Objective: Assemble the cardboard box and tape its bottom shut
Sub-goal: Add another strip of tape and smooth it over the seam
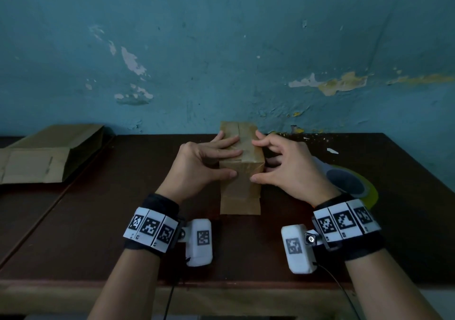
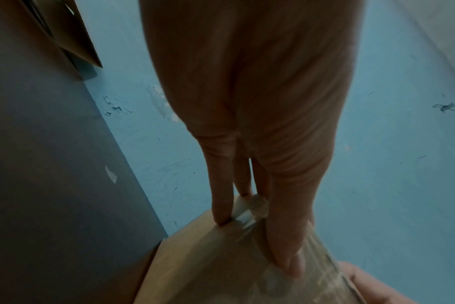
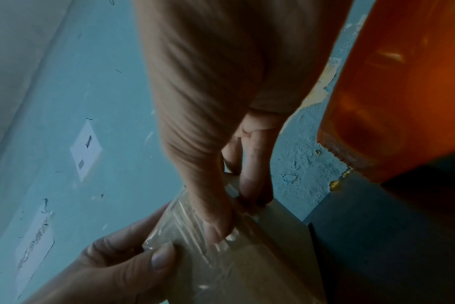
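Observation:
A small brown cardboard box (image 1: 240, 191) stands on the dark table with its folded flaps facing up. Clear tape (image 1: 247, 147) runs over the flap seam and down the near face. My left hand (image 1: 234, 163) lays straight fingers (image 2: 286, 236) flat across the taped top, thumb on the near face. My right hand (image 1: 254, 161) claws round the box's right top corner, with its thumb (image 3: 216, 222) on the tape (image 3: 190, 236) at the near edge and bent fingers on the top and right side. The far side of the box (image 3: 273, 257) is hidden.
Flattened cardboard blanks (image 1: 44, 157) lie at the table's far left. A yellow tape roll (image 1: 352, 184) sits just right of my right wrist. The peeling blue wall (image 1: 221, 61) rises close behind the box. The table's front edge (image 1: 221, 285) runs under my forearms.

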